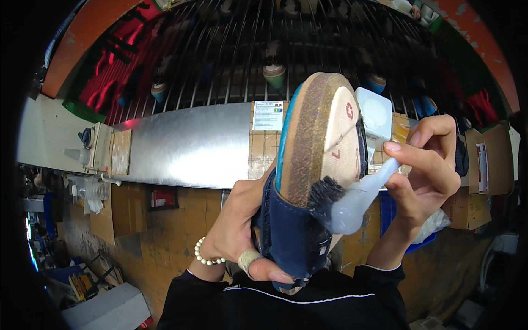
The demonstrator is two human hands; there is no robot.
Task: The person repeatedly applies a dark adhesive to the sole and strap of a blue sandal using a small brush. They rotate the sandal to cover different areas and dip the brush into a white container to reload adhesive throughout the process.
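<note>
My left hand (234,220), wearing a bead bracelet and a wrapping on the thumb, grips a shoe upper (300,236) from the left and below. The upper is dark blue, tilted with its underside turned up. That underside has a pale insole board (335,148) with marks on it and a speckled brown band around the board; a teal edge shows at the left. Between the thumb and fingers of my right hand (426,170) is a brush (352,209) with a whitish handle. Its black bristles touch the brown band near the dark blue part.
Behind the shoe, a white square container (375,118) and a printed sheet (267,115) are on the metal worktop (181,148). Beyond it runs a rack of metal rods (214,77) carrying several shoes. Cardboard boxes (470,206) stand right and left; a blue bin (388,212) is below.
</note>
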